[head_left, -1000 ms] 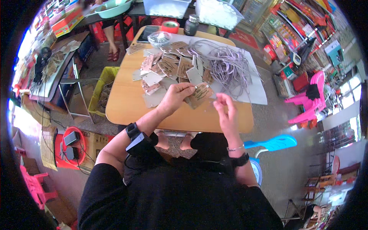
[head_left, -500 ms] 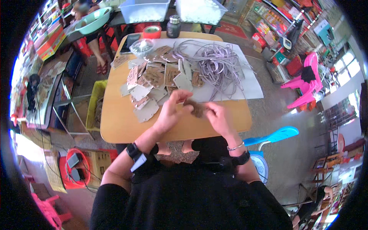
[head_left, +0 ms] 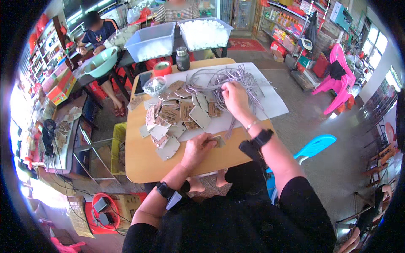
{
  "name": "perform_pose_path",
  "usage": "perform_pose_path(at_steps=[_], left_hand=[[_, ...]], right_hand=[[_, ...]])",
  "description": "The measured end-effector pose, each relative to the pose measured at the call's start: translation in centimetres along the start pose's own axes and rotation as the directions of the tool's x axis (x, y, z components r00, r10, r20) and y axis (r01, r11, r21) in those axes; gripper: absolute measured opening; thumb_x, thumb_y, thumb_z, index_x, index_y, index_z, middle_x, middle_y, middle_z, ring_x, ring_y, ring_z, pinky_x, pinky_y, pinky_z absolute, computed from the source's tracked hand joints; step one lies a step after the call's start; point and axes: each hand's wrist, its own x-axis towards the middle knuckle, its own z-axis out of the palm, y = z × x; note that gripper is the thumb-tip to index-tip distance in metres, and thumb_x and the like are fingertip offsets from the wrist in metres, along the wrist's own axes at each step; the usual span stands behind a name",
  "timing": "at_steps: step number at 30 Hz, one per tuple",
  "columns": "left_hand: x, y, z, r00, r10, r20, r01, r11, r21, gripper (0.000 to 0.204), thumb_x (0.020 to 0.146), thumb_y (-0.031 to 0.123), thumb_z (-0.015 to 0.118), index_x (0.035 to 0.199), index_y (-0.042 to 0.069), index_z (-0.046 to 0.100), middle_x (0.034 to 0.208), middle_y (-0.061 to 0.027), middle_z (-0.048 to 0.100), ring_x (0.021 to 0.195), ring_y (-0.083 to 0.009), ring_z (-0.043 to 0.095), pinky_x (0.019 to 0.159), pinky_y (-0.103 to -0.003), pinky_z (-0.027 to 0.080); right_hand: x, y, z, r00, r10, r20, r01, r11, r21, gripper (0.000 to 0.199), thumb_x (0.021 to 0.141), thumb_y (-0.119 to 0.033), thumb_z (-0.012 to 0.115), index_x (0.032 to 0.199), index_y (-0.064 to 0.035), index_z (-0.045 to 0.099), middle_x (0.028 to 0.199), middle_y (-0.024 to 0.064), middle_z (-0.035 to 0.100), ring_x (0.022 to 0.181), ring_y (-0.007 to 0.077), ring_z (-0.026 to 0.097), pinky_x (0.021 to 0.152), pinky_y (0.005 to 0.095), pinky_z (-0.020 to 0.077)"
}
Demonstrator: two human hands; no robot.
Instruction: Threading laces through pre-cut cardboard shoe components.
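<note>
My left hand (head_left: 198, 149) is closed on a small brownish-grey plaque (head_left: 220, 142) near the table's front edge, with thumb and fingers on its left end. Farther off to the right, my right hand (head_left: 235, 99) pinches into a loose heap of greyish-purple cords (head_left: 252, 81). Its fingertips are bent down, and I cannot tell how many cords they hold. Left of the cords lies a pile of thin wooden plaques (head_left: 171, 116); some have dark markings and others turn a plain pale face up. Small holes show at the corners of several.
A white sheet (head_left: 273, 99) lies beneath the cords on the wooden table (head_left: 141, 162). Toward the back stand a clear bowl (head_left: 154, 86), a red tape roll (head_left: 162, 68), a dark flask (head_left: 182, 59) and a black phone (head_left: 143, 81). Beyond are plastic bins (head_left: 149, 42) and two people.
My right hand has let go of the plaque and moved up and away to the cords. The left hand keeps the plaque, lower over the table. The view has tilted upward.
</note>
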Motion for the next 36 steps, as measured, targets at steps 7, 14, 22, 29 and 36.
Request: perform_pose_path(at_steps=[7, 14, 22, 29, 36], left_hand=[[0.1, 0.2, -0.3, 0.998, 0.066, -0.005, -0.066, 0.997, -0.038, 0.021, 0.078, 0.012, 0.066, 0.096, 0.001, 0.062, 0.080, -0.0121, 0.066, 0.071, -0.0209, 0.065, 0.066, -0.031, 0.051], [0.3, -0.7, -1.0, 0.993, -0.114, -0.020, 0.081, 0.804, -0.589, 0.014, 0.085, 0.006, 0.061, 0.098, 0.001, 0.061, 0.088, -0.0034, 0.063, 0.082, -0.0091, 0.058, 0.072, -0.025, 0.048], [0.2, 0.4, -2.0, 0.872, 0.140, 0.469, 0.317, 0.569, -0.758, 0.011, 0.086, 0.010, 0.059, 0.094, 0.002, 0.060, 0.095, -0.0056, 0.064, 0.087, -0.0138, 0.059, 0.083, -0.030, 0.046], [-0.2, 0.6, -2.2, 0.696, -0.009, 0.718, 0.411, 0.825, -0.388, 0.014, 0.087, 0.010, 0.058, 0.096, 0.000, 0.059, 0.087, -0.0036, 0.063, 0.083, -0.0117, 0.059, 0.077, -0.027, 0.047], [0.0, 1.0, -0.7, 0.947, -0.046, 0.319, 0.252, 0.725, -0.642, 0.009, 0.088, 0.007, 0.056, 0.091, -0.001, 0.060, 0.082, -0.0035, 0.062, 0.078, -0.0136, 0.060, 0.072, -0.028, 0.048]], right_hand=[[2.5, 1.3, 0.9, 0.987, 0.103, 0.120, -0.095, 0.993, -0.064, 0.003, 0.074, -0.007, 0.062, 0.076, -0.0088, 0.064, 0.078, 0.0094, 0.059, 0.076, 0.0296, 0.058, 0.067, 0.0404, 0.0467], [-5.6, -7.5, -7.1, 0.975, -0.167, 0.148, 0.114, 0.943, 0.313, 0.013, 0.082, -0.006, 0.057, 0.094, -0.0032, 0.063, 0.091, 0.0083, 0.060, 0.086, 0.0215, 0.057, 0.076, 0.0334, 0.0467], [-8.5, -9.8, -10.0, 0.798, 0.227, 0.559, -0.601, 0.224, 0.767, 0.010, 0.091, -0.011, 0.054, 0.094, -0.0029, 0.058, 0.083, 0.0011, 0.061, 0.076, 0.0080, 0.057, 0.067, 0.0228, 0.0476], [-8.9, -8.8, -15.3, 0.816, 0.052, 0.576, -0.560, -0.181, 0.809, 0.004, 0.082, -0.002, 0.060, 0.084, -0.0044, 0.058, 0.065, 0.0036, 0.055, 0.056, 0.0102, 0.051, 0.049, 0.0224, 0.0409], [-6.6, -4.6, -19.5, 0.911, 0.275, 0.306, -0.218, -0.310, 0.926, 0.009, 0.081, -0.002, 0.060, 0.090, -0.0055, 0.060, 0.066, 0.0026, 0.056, 0.059, 0.0119, 0.052, 0.047, 0.0248, 0.0395]])
